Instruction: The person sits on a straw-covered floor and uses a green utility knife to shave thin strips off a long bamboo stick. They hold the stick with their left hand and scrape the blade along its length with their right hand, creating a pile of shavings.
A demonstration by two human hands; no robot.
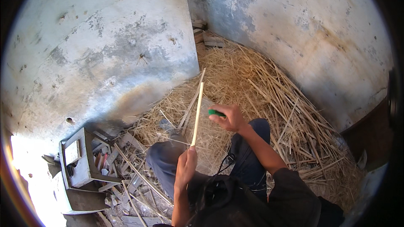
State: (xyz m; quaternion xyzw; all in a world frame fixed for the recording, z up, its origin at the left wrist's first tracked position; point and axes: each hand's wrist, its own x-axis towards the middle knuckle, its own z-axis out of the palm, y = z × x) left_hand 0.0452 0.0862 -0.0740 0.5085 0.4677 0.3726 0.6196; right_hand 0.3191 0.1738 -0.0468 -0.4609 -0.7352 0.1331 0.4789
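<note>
My left hand (186, 167) is closed round the lower end of a pale split-bamboo stick (198, 113), which points up and away from me between my knees. To the right of the stick, my right hand (230, 118) grips a green-handled tool (216, 113). A faint blur lies between that handle and the stick, so the working end of the tool does not show clearly. Tool handle and stick are apart. Behind the stick, another thin strip (194, 98) leans at nearly the same angle.
Straw-like shavings (227, 69) cover the floor ahead. Long thin strips (290, 96) are heaped along the right wall (303, 29). At lower left, an open wooden box frame (84, 159) stands among scraps. A pale panel or wall (105, 50) rises at left. My bent knees flank the stick.
</note>
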